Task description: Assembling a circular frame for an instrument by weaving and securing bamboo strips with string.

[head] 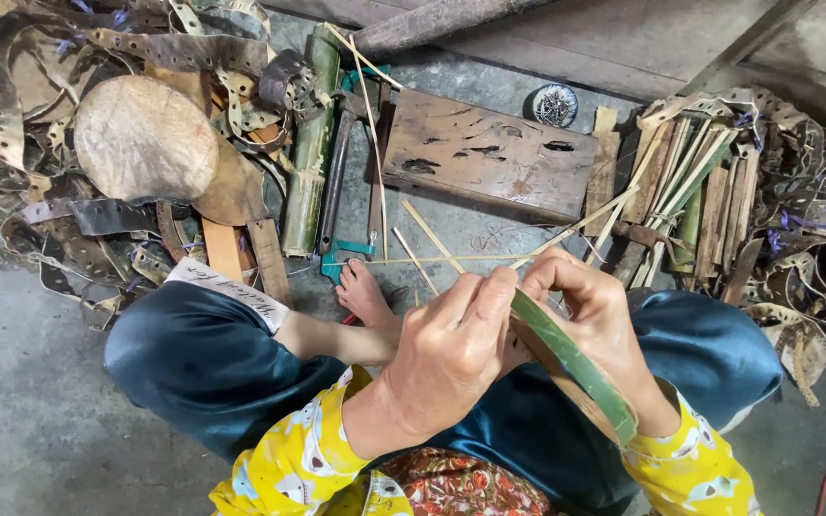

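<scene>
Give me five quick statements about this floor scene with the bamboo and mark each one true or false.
1. Both hands grip a green bamboo strip. True: the left hand and the right hand both close on it.
2. A wooden board lies on the floor ahead of the person. True.
3. A green bamboo pole lies right of the board. False: it lies left of it.
4. The person wears shoes. False: a bare foot shows.
5. A round log section lies to the left among scrap strips. True.
</scene>
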